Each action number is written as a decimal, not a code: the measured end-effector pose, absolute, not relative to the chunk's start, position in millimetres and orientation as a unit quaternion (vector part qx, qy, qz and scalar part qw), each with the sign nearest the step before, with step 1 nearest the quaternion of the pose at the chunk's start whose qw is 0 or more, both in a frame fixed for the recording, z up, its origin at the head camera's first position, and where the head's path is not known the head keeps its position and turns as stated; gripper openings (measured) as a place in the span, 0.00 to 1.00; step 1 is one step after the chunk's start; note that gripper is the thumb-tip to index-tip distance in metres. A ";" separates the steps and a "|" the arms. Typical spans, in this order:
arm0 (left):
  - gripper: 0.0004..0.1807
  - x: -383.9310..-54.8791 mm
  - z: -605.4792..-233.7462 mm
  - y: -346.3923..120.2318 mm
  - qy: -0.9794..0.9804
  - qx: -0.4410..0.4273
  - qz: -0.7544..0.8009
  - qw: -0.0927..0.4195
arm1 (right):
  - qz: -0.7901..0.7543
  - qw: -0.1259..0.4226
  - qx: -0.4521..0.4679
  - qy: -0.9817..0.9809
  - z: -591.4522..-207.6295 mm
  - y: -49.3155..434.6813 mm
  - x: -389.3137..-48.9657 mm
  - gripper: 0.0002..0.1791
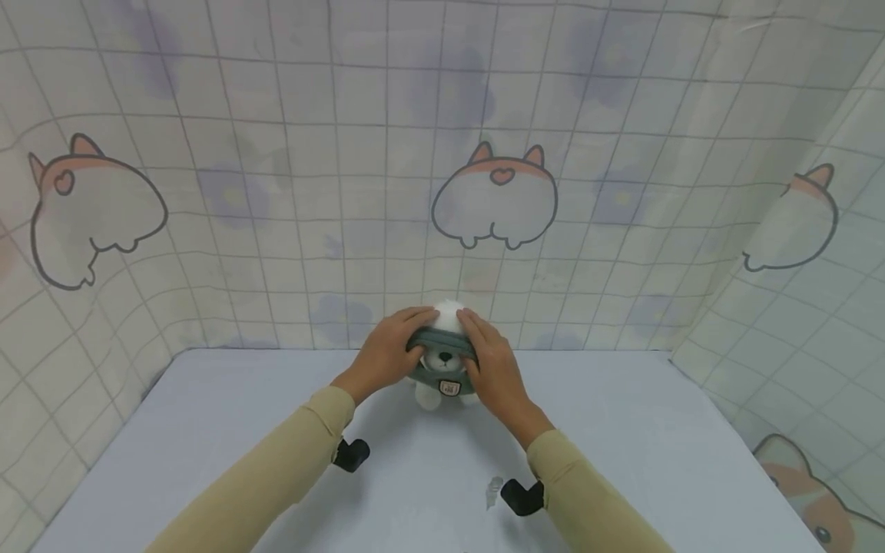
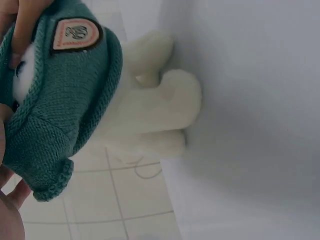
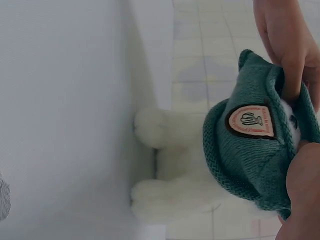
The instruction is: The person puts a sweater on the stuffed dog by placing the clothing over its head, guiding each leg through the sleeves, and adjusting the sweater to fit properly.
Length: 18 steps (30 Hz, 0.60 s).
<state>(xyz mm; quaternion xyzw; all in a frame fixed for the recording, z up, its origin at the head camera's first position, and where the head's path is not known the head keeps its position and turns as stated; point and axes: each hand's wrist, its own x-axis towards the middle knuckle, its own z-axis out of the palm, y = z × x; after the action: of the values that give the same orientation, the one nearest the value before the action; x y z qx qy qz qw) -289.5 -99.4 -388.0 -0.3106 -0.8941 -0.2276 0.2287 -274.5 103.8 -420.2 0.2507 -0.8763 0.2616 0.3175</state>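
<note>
A white plush toy (image 1: 448, 313) stands upright on the table, its face toward me. A green knitted sweater (image 2: 75, 100) with a patch on its front is bunched round the toy's head, leaving the dark nose and muzzle showing. My left hand (image 1: 387, 349) grips the knit at the left side of the head, thumb beside the face. From the other side my right hand (image 1: 496, 372) holds it the same way, fingers up over the head. Below the sweater, the pale legs (image 3: 165, 135) are bare in both wrist views.
The white table (image 1: 415, 491) reaches back to a gridded cloth (image 1: 373, 177) printed with cartoon dogs, which also hangs along both sides. A small grey patch (image 1: 494, 491) marks the tabletop near my right forearm. Black wrist mounts (image 1: 351, 455) stick out under the sleeves.
</note>
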 end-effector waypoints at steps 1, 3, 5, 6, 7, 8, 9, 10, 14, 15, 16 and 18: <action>0.28 -290.3 -387.5 -99.4 -0.894 -0.310 -0.226 0.231 | 0.261 0.321 0.248 -0.876 -420.8 103.2 -275.7 0.37; 0.26 -291.7 -387.0 -99.6 -0.896 -0.306 -0.220 0.233 | 0.263 0.326 0.244 -0.875 -422.3 101.5 -278.4 0.35; 0.25 -292.8 -386.8 -99.6 -0.899 -0.301 -0.218 0.233 | 0.266 0.329 0.237 -0.875 -423.7 99.5 -280.8 0.32; 0.24 -293.9 -387.1 -99.4 -0.900 -0.297 -0.217 0.233 | 0.268 0.329 0.233 -0.875 -424.2 98.5 -281.9 0.30; 0.23 -295.1 -387.4 -99.1 -0.901 -0.294 -0.218 0.232 | 0.272 0.330 0.229 -0.874 -424.6 97.4 -282.9 0.29; 0.22 -296.2 -387.6 -98.8 -0.903 -0.290 -0.221 0.230 | 0.277 0.332 0.224 -0.874 -424.7 96.3 -283.8 0.28; 0.21 -297.3 -387.7 -98.4 -0.904 -0.285 -0.225 0.227 | 0.284 0.333 0.220 -0.872 -424.3 95.2 -284.6 0.26; 0.20 -298.6 -387.9 -98.0 -0.905 -0.280 -0.230 0.223 | 0.290 0.333 0.213 -0.872 -423.9 94.2 -285.6 0.25; 0.17 -304.0 -388.1 -96.2 -0.908 -0.264 -0.252 0.206 | 0.316 0.336 0.189 -0.867 -420.8 91.1 -290.8 0.22; 0.17 -305.6 -388.4 -95.8 -0.908 -0.261 -0.257 0.203 | 0.321 0.335 0.184 -0.866 -420.0 90.6 -292.3 0.22; 0.16 -307.2 -388.7 -95.5 -0.907 -0.259 -0.263 0.201 | 0.326 0.336 0.180 -0.865 -419.3 90.1 -293.7 0.21; 0.16 -310.1 -389.5 -95.2 -0.905 -0.255 -0.276 0.197 | 0.343 0.335 0.180 -0.859 -417.4 89.4 -295.7 0.20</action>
<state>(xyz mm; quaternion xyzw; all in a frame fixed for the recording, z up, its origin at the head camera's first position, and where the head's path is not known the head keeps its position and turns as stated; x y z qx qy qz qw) -310.1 -95.2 -389.5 -0.2550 -0.9055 -0.2759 0.1975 -295.7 89.4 -417.4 0.1800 -0.8588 0.3430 0.3352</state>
